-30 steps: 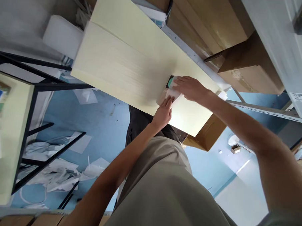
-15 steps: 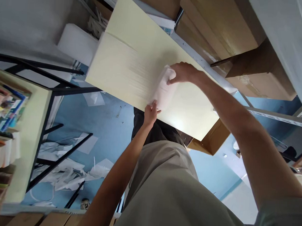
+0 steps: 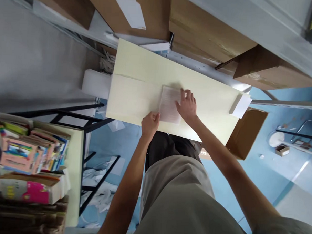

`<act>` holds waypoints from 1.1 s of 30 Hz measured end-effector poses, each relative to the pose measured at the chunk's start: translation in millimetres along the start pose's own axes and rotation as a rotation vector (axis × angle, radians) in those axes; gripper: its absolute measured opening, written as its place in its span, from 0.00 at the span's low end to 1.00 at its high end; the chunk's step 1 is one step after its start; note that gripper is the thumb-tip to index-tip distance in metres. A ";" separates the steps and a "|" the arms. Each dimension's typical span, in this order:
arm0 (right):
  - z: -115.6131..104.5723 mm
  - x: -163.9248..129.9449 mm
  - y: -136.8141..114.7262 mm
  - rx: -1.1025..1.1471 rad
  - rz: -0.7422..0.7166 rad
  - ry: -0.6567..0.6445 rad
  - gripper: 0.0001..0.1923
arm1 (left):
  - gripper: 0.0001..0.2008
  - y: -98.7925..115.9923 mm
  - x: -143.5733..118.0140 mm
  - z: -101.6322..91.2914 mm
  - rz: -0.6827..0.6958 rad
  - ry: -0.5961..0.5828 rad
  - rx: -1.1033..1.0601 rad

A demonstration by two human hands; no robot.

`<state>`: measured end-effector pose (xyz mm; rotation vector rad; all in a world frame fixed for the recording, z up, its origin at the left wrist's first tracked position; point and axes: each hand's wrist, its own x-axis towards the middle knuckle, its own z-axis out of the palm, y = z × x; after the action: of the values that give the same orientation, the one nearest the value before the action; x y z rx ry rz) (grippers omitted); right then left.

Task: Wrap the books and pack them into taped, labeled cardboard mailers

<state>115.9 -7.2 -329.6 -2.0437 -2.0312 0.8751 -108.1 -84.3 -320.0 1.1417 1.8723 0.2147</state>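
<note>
Blue floor (image 3: 130,138) spreads beneath everything. Large cardboard boxes (image 3: 208,33) line the far side of a long, cream-coloured worktop (image 3: 211,91), which lies slantwise in front of the person. At the left, a second worktop (image 3: 76,151) on a black frame carries a crowd of books (image 3: 35,149). An open brown carton (image 3: 248,135) sits below the right end of the main worktop. A pale sheet (image 3: 133,98) covers part of that worktop's left half.

Near the middle of the worktop lies a flat, translucent whitish wrap (image 3: 170,105), roughly rectangular, between the two hands. The right hand (image 3: 187,106) is at its right side, the grip spread, thumb and forefinger apart with the fingertips by the edge. The left hand (image 3: 150,123) is at its lower left corner, fingers curled and thumb extended; whether this grip pinches the corner I cannot tell. Smallest, a white box (image 3: 240,105) stands well apart at the worktop's right end.
</note>
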 end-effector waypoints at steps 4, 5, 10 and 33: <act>20.4 -52.7 9.7 0.194 0.293 0.039 0.28 | 0.13 3.9 36.1 -3.7 0.147 0.001 -0.076; 27.5 -60.7 5.8 0.236 0.357 0.025 0.25 | 0.14 5.3 44.9 -2.8 0.160 -0.027 -0.077; 40.4 -56.3 -20.3 0.355 0.600 0.001 0.13 | 0.14 10.5 77.6 -4.3 0.130 -0.113 -0.093; -84.7 -93.4 25.4 0.903 0.314 0.059 0.21 | 0.20 92.3 1.2 14.5 0.247 -0.013 -0.270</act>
<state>185.8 -72.4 -243.5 -1.7881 -0.9619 1.4150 -39.8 -36.1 -278.4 1.1782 1.6297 0.5793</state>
